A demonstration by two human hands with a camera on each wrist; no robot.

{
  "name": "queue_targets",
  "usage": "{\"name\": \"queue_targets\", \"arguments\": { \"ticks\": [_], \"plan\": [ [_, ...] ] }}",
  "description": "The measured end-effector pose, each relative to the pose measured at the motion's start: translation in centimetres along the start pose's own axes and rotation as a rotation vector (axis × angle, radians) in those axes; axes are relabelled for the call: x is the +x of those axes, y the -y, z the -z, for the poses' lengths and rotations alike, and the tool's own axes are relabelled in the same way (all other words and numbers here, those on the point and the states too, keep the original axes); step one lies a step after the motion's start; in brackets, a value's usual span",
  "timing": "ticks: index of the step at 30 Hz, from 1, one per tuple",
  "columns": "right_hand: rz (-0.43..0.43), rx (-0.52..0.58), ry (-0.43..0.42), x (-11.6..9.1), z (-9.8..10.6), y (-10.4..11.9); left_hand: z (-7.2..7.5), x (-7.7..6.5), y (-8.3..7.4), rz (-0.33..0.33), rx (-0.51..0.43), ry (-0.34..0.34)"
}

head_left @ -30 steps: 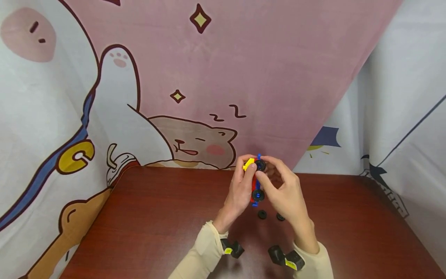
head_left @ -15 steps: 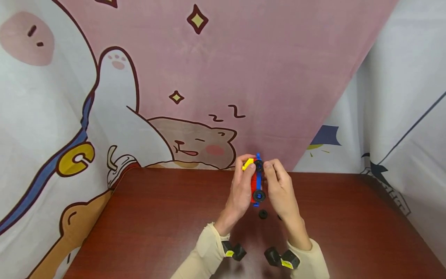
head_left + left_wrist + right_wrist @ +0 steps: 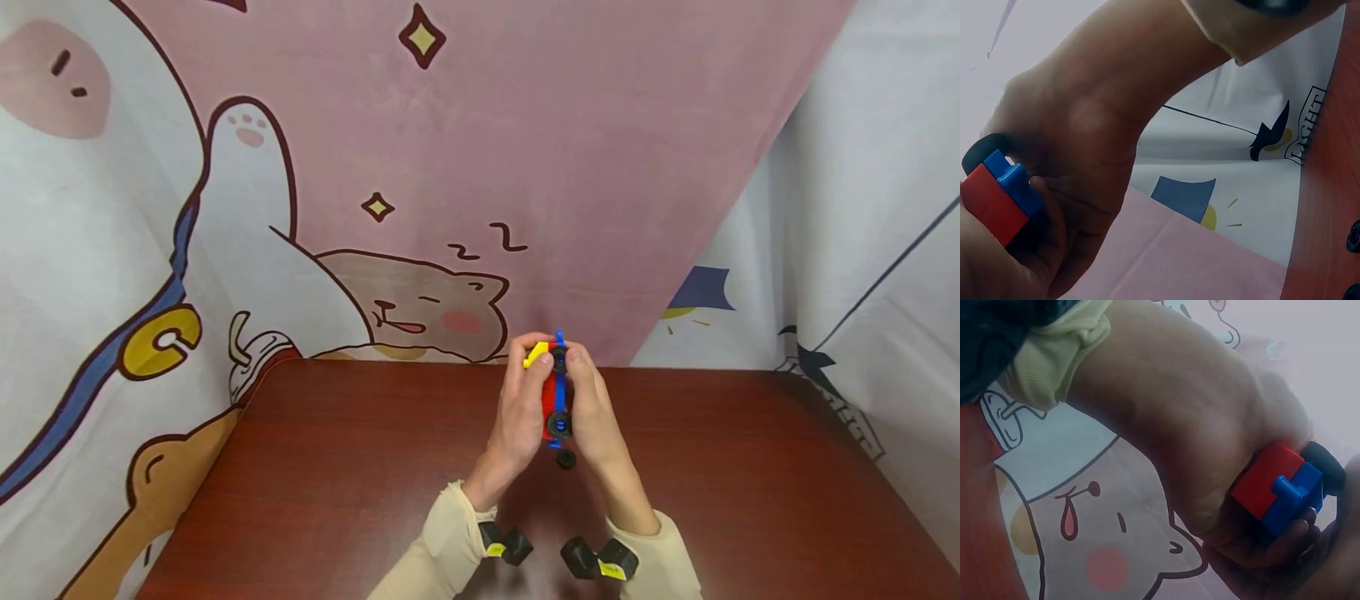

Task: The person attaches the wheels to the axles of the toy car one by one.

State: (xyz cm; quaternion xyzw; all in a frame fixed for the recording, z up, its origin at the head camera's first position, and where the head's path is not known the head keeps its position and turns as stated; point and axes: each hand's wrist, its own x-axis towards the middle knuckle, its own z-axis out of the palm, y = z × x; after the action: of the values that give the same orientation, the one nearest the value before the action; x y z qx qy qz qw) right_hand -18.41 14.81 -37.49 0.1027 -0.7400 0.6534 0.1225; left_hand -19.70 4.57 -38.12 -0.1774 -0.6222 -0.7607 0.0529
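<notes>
A small toy car (image 3: 550,402), red and blue with a yellow piece (image 3: 536,354) near its far end, is held up over the table. Two black wheels show on its facing side, one far wheel (image 3: 559,359) and one near wheel (image 3: 559,424). My left hand (image 3: 520,408) grips the red side, thumb beside the far wheel. From the other side my right hand (image 3: 597,417) holds it too, thumb at the far wheel's edge and fingers hidden behind. The car's red end (image 3: 1269,481) and blue strip show between both hands in the right wrist view.
A loose black wheel (image 3: 566,459) lies on the dark red table (image 3: 360,467) below the car. In the left wrist view, two loose wheels, one upper wheel (image 3: 1354,237), sit at the right edge. Printed cloth (image 3: 585,167) hangs behind the table and on both sides.
My right hand has moved left and in against the car, its thumb and fingers less spread than before. Its forearm now covers the second loose wheel. My left hand keeps its grip.
</notes>
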Motion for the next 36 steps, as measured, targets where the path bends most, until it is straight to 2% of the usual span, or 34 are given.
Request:
{"name": "queue_targets", "arguments": {
  "ticks": [9, 18, 28, 36],
  "plan": [
    [-0.001, -0.002, 0.015, 0.02, 0.18, 0.04, -0.14, -0.05, 0.1, -0.021, -0.034, 0.012],
    [0.051, -0.047, 0.052, -0.03, 0.63, 0.17, -0.22, -0.12, 0.3, -0.058, -0.046, 0.017],
    [0.019, -0.057, 0.08, -0.27, 0.53, 0.34, -0.26, -0.28, 0.28, -0.044, -0.05, -0.006],
    [-0.015, -0.001, 0.044, -0.28, 0.32, 0.64, -0.25, -0.15, -0.1, -0.006, -0.117, 0.031]
  ]
}}
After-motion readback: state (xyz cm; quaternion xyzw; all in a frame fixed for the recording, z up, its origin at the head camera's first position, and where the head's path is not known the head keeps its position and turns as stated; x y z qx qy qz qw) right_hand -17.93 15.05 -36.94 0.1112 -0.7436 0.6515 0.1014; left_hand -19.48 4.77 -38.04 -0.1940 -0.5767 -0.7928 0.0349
